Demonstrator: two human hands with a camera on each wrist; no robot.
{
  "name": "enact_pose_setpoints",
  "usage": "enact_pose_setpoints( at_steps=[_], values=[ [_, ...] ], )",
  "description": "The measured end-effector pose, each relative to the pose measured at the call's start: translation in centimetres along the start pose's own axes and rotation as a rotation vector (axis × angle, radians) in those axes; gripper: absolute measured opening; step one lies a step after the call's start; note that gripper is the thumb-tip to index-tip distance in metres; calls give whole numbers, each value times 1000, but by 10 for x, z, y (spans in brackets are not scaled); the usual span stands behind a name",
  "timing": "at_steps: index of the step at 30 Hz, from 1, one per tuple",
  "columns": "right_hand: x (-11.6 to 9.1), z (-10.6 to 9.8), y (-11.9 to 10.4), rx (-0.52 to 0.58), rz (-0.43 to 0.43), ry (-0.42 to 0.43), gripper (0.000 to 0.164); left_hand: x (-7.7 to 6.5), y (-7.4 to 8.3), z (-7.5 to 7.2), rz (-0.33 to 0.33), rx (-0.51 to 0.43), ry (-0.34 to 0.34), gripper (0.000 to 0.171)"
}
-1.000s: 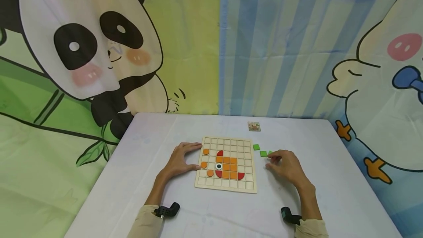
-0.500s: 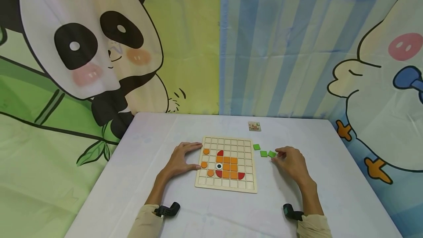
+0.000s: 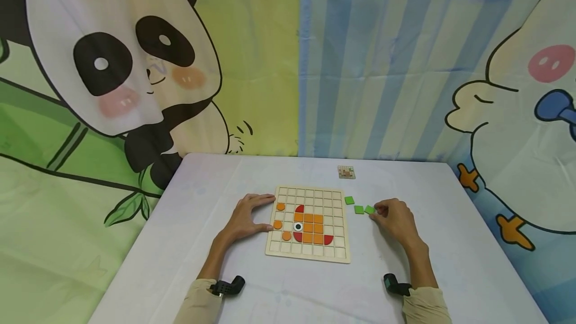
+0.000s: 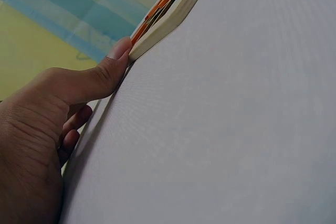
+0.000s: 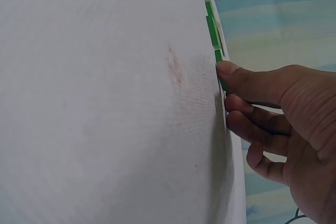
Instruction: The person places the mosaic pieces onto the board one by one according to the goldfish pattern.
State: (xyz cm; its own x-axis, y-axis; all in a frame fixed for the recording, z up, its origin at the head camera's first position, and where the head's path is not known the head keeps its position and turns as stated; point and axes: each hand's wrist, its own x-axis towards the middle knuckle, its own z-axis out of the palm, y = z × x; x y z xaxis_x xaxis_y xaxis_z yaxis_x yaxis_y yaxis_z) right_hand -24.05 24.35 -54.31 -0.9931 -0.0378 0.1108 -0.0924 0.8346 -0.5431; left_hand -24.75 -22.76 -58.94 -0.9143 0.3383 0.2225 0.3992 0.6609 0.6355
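My left hand rests against the left edge of a square wooden grid board, fingers and thumb spread along it. The left wrist view shows its thumb touching the board's side. On the board, orange squares, red quarter-round pieces and a round eye piece form a fish-like figure, with orange discs to its left. Right of the board, my right hand pinches the right corner of a green square tile, which lies on the table.
Two more green tiles, a nearer one and a farther one, lie between the board and my right hand. A small pattern card sits near the back of the white table. Printed curtains hang behind it.
My right hand has shifted right from over the third green tile to its right-hand edge, uncovering it. The left hand and the board have stayed in place.
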Motion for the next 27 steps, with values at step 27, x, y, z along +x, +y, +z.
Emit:
enact_pose_setpoints(
  at_steps=[27],
  values=[
    [1,-6,-11,25,-40,-12,26,-1,-2,1,5,0,7,88]
  ],
)
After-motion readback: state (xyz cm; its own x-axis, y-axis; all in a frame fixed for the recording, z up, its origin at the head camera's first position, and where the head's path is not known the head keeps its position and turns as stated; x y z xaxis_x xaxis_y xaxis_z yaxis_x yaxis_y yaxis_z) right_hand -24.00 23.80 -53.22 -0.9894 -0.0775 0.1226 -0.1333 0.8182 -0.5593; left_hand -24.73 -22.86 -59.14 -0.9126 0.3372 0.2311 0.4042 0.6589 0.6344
